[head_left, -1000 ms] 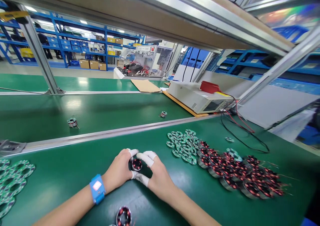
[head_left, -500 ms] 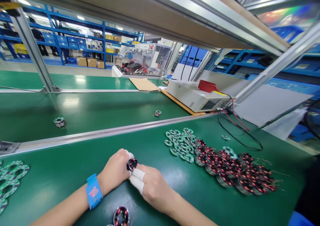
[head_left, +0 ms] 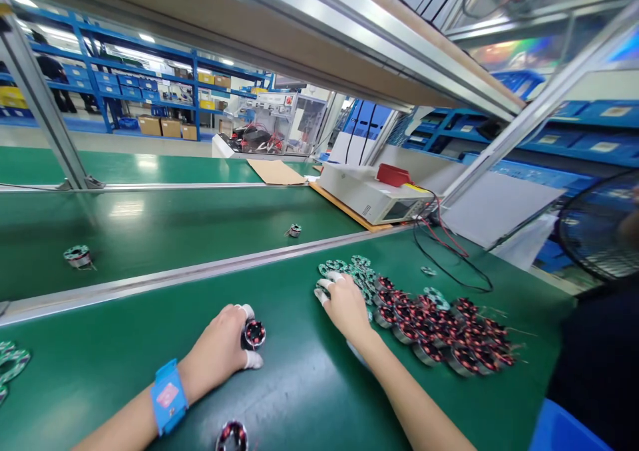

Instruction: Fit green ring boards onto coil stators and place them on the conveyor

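My left hand point(head_left: 222, 344), white covers on its fingertips, is closed around a small stator point(head_left: 254, 333) with black slots and copper windings. The stator's open face is turned up, just above the green bench. Over to the right, my right hand point(head_left: 347, 304) reaches the left edge of a pile of green ring-shaped circuit boards point(head_left: 360, 262). Its covered fingertips are a little apart over the rings; I see nothing held in them. Another stator point(head_left: 233, 436) lies at the bottom edge, partly cut off.
A dense group of wound stators point(head_left: 439, 334) stands right of the rings. More rings point(head_left: 12, 364) lie at far left. Beyond the metal rail point(head_left: 200, 265) are two stators with green boards point(head_left: 78, 257). A boxy instrument point(head_left: 369, 191) with cables point(head_left: 449, 265) sits behind; a shelf point(head_left: 279, 45) hangs overhead.
My right hand has left the stator and moved right to the ring boards. My left hand keeps the stator, now turned face up. The view has shifted slightly right.
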Motion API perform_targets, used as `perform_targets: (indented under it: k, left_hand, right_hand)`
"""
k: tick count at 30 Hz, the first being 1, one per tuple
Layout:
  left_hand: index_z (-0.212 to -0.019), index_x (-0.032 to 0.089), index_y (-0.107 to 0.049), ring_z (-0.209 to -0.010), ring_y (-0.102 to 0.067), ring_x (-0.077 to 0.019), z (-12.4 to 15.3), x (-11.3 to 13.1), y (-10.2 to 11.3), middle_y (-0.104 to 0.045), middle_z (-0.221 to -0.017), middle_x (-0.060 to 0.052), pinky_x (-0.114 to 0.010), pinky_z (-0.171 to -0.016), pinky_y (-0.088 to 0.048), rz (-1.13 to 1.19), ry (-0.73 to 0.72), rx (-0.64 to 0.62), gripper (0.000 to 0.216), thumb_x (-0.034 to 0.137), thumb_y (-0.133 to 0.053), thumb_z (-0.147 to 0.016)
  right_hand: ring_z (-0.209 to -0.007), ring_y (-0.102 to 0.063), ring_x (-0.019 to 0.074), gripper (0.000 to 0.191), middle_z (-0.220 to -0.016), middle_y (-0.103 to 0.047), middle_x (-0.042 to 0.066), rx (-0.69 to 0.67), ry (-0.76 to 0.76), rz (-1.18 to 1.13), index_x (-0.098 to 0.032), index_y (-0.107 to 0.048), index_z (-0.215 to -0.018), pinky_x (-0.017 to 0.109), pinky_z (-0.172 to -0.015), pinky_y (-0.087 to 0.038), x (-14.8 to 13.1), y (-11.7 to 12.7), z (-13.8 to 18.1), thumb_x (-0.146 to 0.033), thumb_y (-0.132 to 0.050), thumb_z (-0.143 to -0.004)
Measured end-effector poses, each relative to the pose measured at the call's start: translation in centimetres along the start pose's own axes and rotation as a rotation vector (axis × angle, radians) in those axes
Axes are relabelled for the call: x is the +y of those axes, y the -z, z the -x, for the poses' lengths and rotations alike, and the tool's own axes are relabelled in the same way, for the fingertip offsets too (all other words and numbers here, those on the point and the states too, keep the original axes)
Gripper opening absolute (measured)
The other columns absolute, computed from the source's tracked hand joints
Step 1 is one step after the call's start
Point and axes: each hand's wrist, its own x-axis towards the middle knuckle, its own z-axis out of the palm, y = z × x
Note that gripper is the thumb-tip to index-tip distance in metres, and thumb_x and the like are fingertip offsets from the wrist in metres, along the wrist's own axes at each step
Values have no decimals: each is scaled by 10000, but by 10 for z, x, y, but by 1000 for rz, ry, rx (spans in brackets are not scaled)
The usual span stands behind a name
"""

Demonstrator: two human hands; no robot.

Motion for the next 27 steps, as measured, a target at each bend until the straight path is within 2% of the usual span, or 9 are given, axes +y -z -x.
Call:
perform_targets:
  k: [2,4,7,10,14,19,24,27]
  left_hand:
    - [-968,165,-564,-824,-532,-197,-1,-3,10,-562,-884,-35,-280,-733,-409,76,-17,-40,379,104,-610,-596]
    - [-1019,159,-558,-790,-536,-167,-3,-5,18,-572,-879,-31,-263,-733,-418,166,-10,-20,400,48,-505,-638]
    - [-973,154,-578,-750,-530,-165,-4,-2,18,-574,-833,-33,-278,-717,-427,225,4,70,233,166,-479,-763]
    - [-913,161,-592,-859,-516,-214,0,4,7,-565,-893,-52,-328,-787,-420,153,-30,81,283,346,-632,-703]
    - [-893,156,-592,-897,-496,-233,5,4,-4,-553,-910,-64,-349,-810,-411,78,-35,86,306,320,-687,-653]
    - [-873,171,-616,-880,-498,-228,4,-1,-8,-558,-892,-53,-335,-787,-411,33,-50,88,278,328,-698,-658]
    - [-853,160,-623,-876,-499,-235,3,-2,-12,-564,-894,-60,-334,-778,-408,-45,-42,85,285,337,-723,-654]
    - [-847,149,-621,-874,-495,-238,3,-2,-13,-561,-888,-65,-338,-777,-405,-64,-44,83,271,325,-719,-665]
  right_hand:
    - [-977,-544,274,230,-995,-642,127,-62,71,-19,-180,-717,-888,436,-865,-454,-1,-4,1,-89,-551,-757]
    - [-996,-541,234,305,-1044,-638,83,-143,187,-80,-217,-707,-944,377,-871,-465,-8,-5,7,-55,-542,-744]
    - [-1036,-532,206,343,-1095,-624,56,-210,319,-264,-242,-690,-980,359,-890,-459,-19,-5,16,-46,-521,-754]
    - [-1009,-554,221,294,-1069,-628,92,-211,253,-407,-208,-658,-1054,400,-890,-458,-24,-7,19,-140,-571,-782]
    - [-935,-573,224,473,-1064,-614,102,-314,188,-409,-186,-620,-1133,375,-836,-480,-25,-11,16,-179,-714,-669]
    - [-676,-553,156,377,-816,-611,31,-378,207,-357,-206,-668,-1028,273,-633,-480,-25,-12,10,-156,-704,-657]
    - [-678,-544,175,308,-773,-596,33,-347,112,-276,-201,-677,-970,292,-622,-466,-24,-9,11,-207,-699,-662]
    - [-731,-563,187,282,-854,-621,60,-336,127,-455,-191,-661,-984,303,-642,-482,-35,-3,14,-247,-669,-707]
